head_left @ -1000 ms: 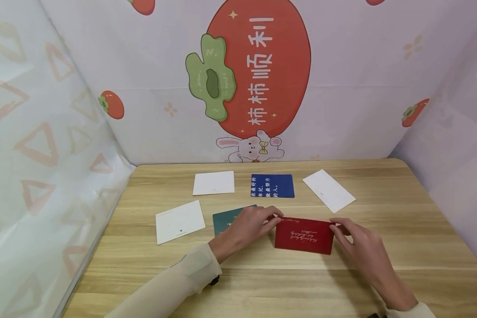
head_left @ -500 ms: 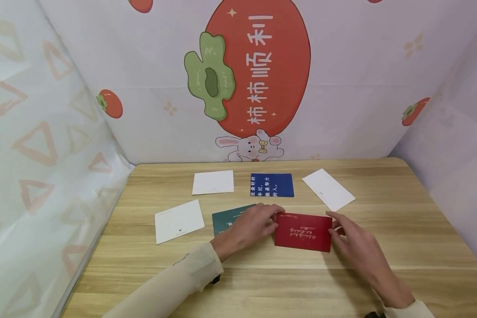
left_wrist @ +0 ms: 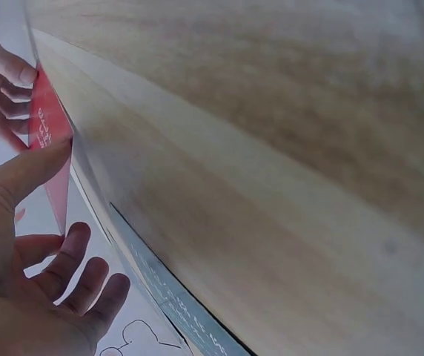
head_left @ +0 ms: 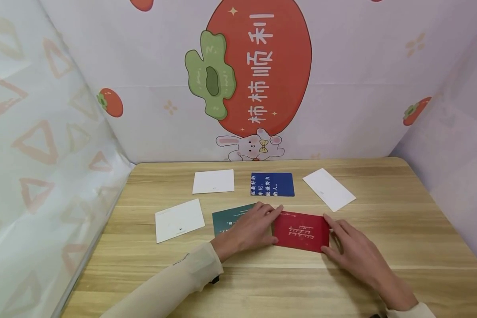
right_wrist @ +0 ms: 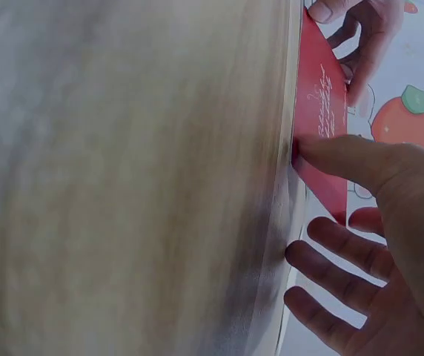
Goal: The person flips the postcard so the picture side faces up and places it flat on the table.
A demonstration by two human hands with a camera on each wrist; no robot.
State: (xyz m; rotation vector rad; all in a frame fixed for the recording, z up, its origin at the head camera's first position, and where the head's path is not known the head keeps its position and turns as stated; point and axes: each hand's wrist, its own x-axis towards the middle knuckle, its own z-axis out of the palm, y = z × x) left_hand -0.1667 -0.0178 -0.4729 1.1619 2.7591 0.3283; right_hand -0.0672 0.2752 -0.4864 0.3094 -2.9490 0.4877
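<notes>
A red card (head_left: 302,232) with white script lies between my two hands. My left hand (head_left: 248,227) holds its left short edge, index finger at the far corner and thumb at the near corner. At the opposite short edge my right hand (head_left: 355,251) holds it the same way. Both wrist views show the thumb and index finger spanning that edge of the red card (left_wrist: 45,111), the other fingers spread apart from it. Partly hidden under my left hand is a dark green card (head_left: 226,218) on the table.
On the wooden table (head_left: 286,287) lie a white card (head_left: 179,221) at left, another white card (head_left: 213,181) at the back, a blue card (head_left: 272,184) with white characters, and a slanted white card (head_left: 329,190) at back right. A printed cloth (head_left: 151,123) stands behind.
The thumbs have moved from the red card's upper corners down to its lower corners, while the index fingers stay at the upper ones. The card has shifted slightly left. The other cards stay put.
</notes>
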